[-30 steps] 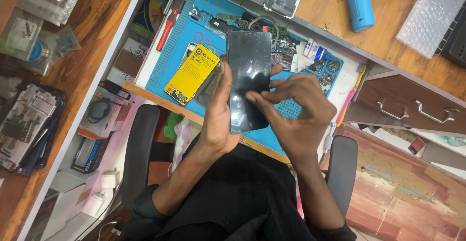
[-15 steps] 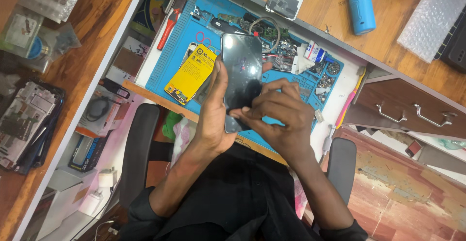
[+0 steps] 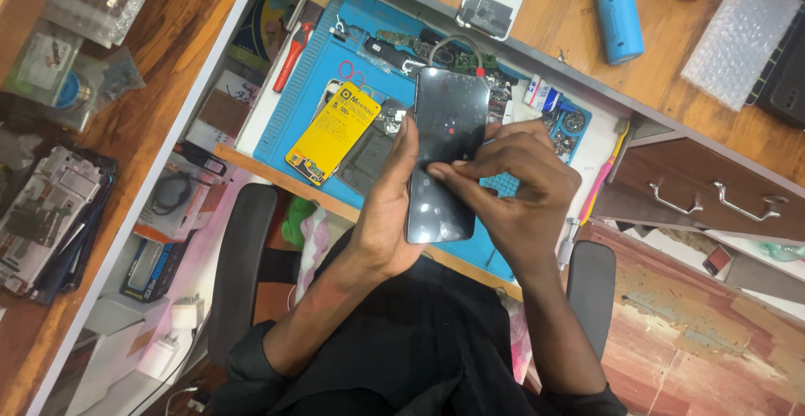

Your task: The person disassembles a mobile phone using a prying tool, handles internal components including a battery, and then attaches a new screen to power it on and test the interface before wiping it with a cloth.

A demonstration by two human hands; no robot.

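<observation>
Above the blue mat [image 3: 302, 101], left hand [image 3: 387, 215] grips the black phone [image 3: 446, 152] upright; right hand [image 3: 516, 194] fingertips press its glass. Looks like seating the screen; next needs even edge pressure.

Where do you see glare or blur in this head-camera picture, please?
Head view: pale glare spots on the dark phone screen, held between left hand and right hand; the blue mat is evenly lit; frame corners look slightly stretched; no marked motion blur.

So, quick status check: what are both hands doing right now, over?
Left hand grips black phone screen by its edge. Right hand fingertips pinch across its glass. Held above blue work mat, yellow battery beside; nothing blocking.
</observation>
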